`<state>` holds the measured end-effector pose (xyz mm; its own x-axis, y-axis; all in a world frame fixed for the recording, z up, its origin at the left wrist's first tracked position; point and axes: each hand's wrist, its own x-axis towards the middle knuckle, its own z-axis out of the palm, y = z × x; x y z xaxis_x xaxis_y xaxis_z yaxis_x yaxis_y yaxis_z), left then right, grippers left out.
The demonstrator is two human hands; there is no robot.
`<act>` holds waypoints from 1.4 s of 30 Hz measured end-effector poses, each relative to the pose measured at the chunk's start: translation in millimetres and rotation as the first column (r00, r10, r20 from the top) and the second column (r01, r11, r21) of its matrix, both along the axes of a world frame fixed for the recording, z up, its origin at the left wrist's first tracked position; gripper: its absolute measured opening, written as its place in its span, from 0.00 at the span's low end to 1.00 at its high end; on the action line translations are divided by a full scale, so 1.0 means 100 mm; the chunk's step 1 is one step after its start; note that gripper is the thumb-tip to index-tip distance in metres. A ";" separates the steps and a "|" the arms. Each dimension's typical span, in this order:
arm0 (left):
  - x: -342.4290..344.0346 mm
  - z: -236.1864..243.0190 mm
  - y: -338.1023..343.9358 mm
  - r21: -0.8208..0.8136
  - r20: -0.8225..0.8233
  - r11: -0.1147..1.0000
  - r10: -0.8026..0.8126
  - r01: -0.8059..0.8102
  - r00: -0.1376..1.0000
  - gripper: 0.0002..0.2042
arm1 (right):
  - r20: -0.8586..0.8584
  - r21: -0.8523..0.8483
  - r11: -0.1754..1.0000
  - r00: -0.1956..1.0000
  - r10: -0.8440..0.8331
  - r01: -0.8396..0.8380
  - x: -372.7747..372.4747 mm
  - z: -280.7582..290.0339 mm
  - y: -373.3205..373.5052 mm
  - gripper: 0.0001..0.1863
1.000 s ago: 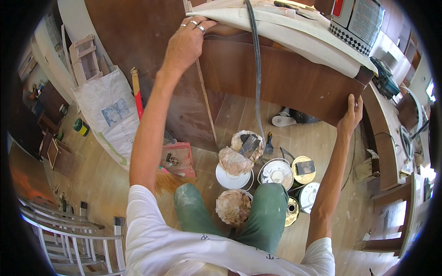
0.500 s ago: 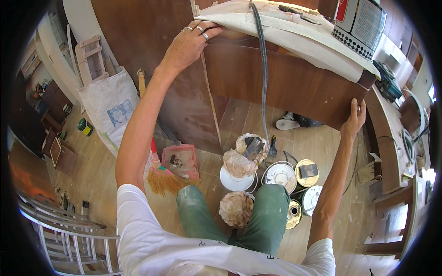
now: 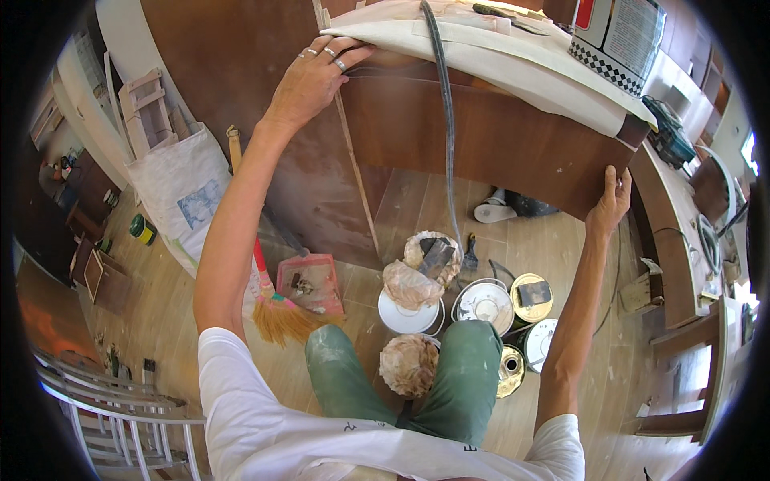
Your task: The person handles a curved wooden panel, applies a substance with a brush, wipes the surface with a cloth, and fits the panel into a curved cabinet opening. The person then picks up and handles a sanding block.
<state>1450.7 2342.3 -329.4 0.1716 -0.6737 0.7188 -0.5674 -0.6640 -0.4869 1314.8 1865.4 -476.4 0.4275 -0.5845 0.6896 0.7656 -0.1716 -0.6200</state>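
Note:
A long brown wooden panel [image 3: 489, 136] runs along the front of a worktop covered by a white sheet [image 3: 529, 76]. At its upper left end, my left hand [image 3: 309, 84], with rings on its fingers, is closed on the edge just under the sheet's corner; the fingertips are partly hidden. My right hand [image 3: 609, 207] grips the panel's lower right end, thumb and a finger showing upright against it. A dark hose [image 3: 443, 96] hangs over the sheet and down in front of the panel.
Paint buckets [image 3: 484, 309] and a crumpled paper-lined pail [image 3: 409, 365] stand by my knees. A red dustpan [image 3: 311, 280] and broom [image 3: 281, 321] lie left. A metal can [image 3: 618, 44] sits on the worktop's right; a ladder [image 3: 128, 417] is lower left. A shoe [image 3: 496, 210] shows under the panel.
My view has shifted slightly, so most things sit a little further left in the picture. Both hands keep their places on the panel.

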 end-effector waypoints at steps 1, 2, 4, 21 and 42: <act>0.01 0.00 -0.01 -0.002 -0.006 1.000 -0.001 0.001 1.000 0.29 | 0.001 0.002 1.000 1.000 0.007 -0.007 0.00 0.00 -0.01 0.17; 0.02 -0.01 -0.04 -0.003 -0.014 1.000 -0.007 0.007 1.000 0.29 | 0.001 0.004 1.000 1.000 0.010 -0.010 -0.03 0.00 -0.03 0.17; 0.01 -0.01 -0.02 0.007 0.014 1.000 0.020 -0.020 1.000 0.29 | -0.001 0.006 1.000 1.000 0.001 -0.001 -0.04 -0.01 -0.04 0.17; -0.12 -0.02 -0.19 -0.027 0.016 0.997 0.079 -0.079 0.997 0.29 | -0.019 -0.047 0.889 0.889 -0.457 0.456 0.05 -0.02 0.02 0.18; -0.15 0.30 -0.81 -0.360 -0.297 0.921 -0.261 0.146 0.918 0.23 | -0.076 0.042 0.869 0.869 -0.489 0.493 0.10 0.01 0.15 0.18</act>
